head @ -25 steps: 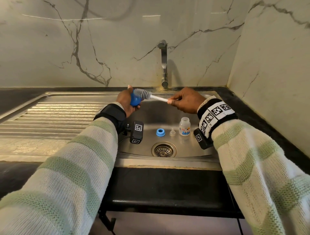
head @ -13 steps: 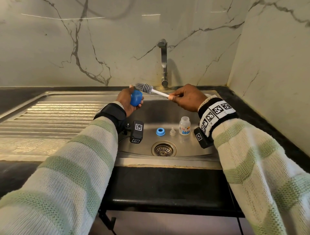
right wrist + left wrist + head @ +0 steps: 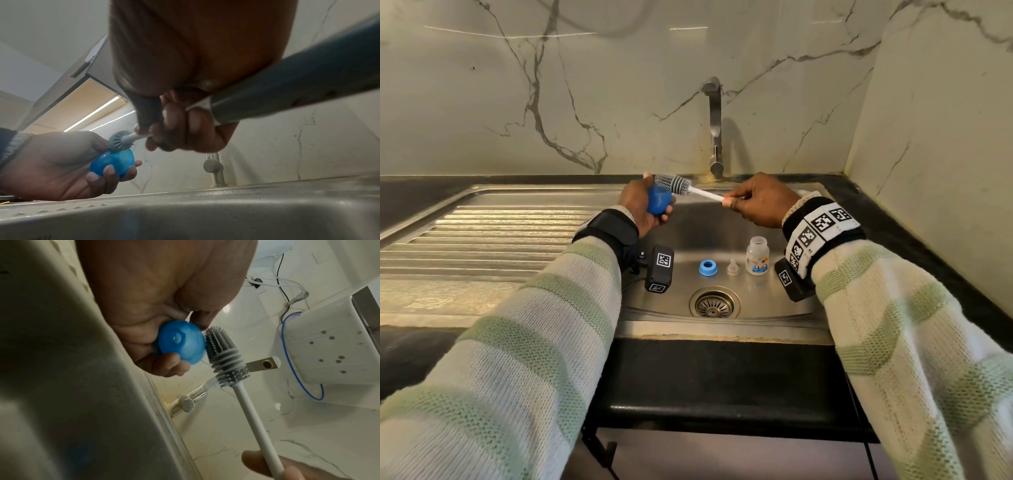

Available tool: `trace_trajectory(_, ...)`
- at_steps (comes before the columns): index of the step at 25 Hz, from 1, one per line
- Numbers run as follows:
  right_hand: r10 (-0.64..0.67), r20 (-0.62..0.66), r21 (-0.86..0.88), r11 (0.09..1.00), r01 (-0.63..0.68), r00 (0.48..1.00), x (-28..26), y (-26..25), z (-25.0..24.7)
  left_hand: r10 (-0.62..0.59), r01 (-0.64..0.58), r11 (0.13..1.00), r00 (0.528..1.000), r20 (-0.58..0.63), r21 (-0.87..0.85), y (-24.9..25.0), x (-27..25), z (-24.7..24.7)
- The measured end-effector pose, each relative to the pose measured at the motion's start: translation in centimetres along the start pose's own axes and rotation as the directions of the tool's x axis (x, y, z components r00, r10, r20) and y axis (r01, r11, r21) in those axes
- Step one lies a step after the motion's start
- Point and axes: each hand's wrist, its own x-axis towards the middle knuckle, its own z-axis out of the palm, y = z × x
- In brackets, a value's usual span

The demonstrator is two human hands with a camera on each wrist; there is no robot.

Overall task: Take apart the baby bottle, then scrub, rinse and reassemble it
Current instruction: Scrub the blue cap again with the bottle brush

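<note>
My left hand [image 3: 643, 205] grips the blue bottle cap [image 3: 659, 202] above the sink's left side; the cap [image 3: 182, 344] shows its domed top in the left wrist view. My right hand [image 3: 756, 204] pinches the white handle of the grey silicone brush [image 3: 674, 184], whose bristles [image 3: 223, 356] lie against the cap's outer side. Cap [image 3: 113, 163] and brush head [image 3: 121, 140] touch in the right wrist view too. On the sink floor stand the blue collar ring [image 3: 707, 267], the clear teat [image 3: 732, 267] and the small open bottle [image 3: 757, 255] with a printed label.
The steel sink [image 3: 688, 222] has a drain [image 3: 714, 303] at the front centre and a ribbed draining board [image 3: 482, 236] to the left. A tap [image 3: 715, 126] rises from the back edge. Marble walls close the back and right. Black counter [image 3: 722, 383] runs along the front.
The brush head has come out from in front of the cap and slid up over its top edge. Both hands have stayed about where they were; the sink parts have not moved.
</note>
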Motion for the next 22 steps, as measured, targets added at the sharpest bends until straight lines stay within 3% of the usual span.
trace_trajectory(2, 0.011, 0.043, 0.007, 1.0, -0.011, 0.999, -0.09, 0.11, -0.11, 0.002, -0.001, 1.0, 1.0, -0.013, 0.015, 0.08, 0.02, 0.07)
trace_trajectory(5, 0.007, -0.038, -0.037, 0.999, -0.008, 0.999, -0.11, 0.24, -0.19, 0.018, -0.018, 0.999, 1.0, -0.023, 0.034, -0.02, 0.06, 0.15)
trace_trajectory(8, 0.077, 0.042, 0.061, 0.995, -0.079, 0.996, -0.32, 0.2, -0.01, 0.026, -0.026, 0.999, 0.999, -0.023, 0.038, -0.08, -0.02, 0.01)
trace_trajectory(16, 0.011, -0.006, -0.046, 0.999, -0.011, 1.0, -0.01, 0.26, -0.03, 0.041, -0.041, 0.999, 0.999, 0.01, -0.013, -0.21, 0.0, 0.45)
trace_trajectory(20, 0.013, 0.074, -0.005, 1.0, -0.013, 0.997, 0.0, 0.08, 0.16, 0.038, -0.038, 0.999, 0.999, -0.001, -0.022, -0.32, 0.04, 0.16)
trace_trajectory(22, -0.005, -0.007, -0.043, 0.999, 0.005, 1.0, 0.05, 0.32, 0.01, 0.016, -0.016, 0.999, 1.0, 0.01, -0.032, -0.28, 0.04, 0.09)
